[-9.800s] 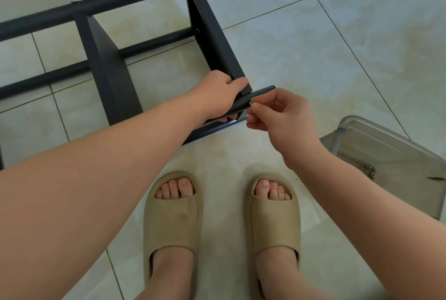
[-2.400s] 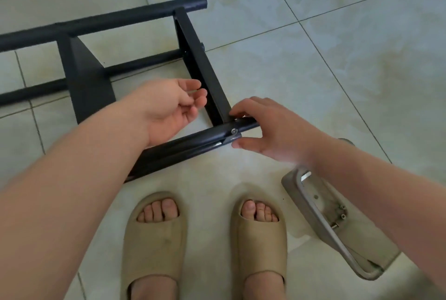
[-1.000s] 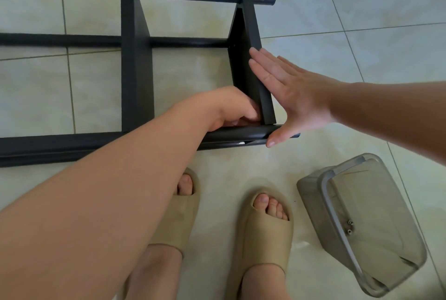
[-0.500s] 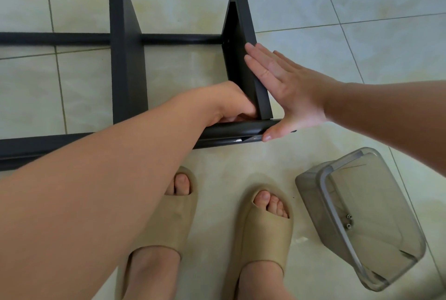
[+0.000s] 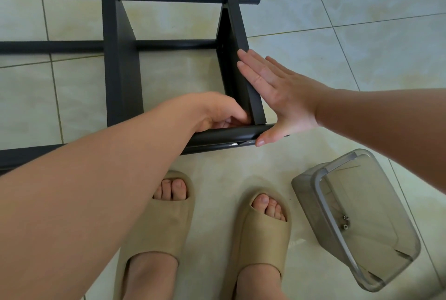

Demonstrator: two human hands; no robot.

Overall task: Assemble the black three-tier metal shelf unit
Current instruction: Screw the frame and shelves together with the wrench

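The black shelf unit point(image 5: 121, 63) lies on its side on the tile floor point(image 5: 362, 46), right in front of my feet. My right hand point(image 5: 282, 97) is flat, with the fingers straight and together. It presses on the outer side of the end shelf panel point(image 5: 235, 34). My right thumb point(image 5: 265, 139) touches the end of the near pole point(image 5: 224, 136).

My left hand point(image 5: 217, 111) is on the other side of that panel, in the corner where the panel meets the near pole. Its fingers are curled in and tucked under, so I cannot tell if they hold anything.

I have tan slippers point(image 5: 159, 227) on. A gray see-through plastic box point(image 5: 311, 200) lies tipped on the floor just beside my right foot. A few small screws point(image 5: 345, 221) are inside it.
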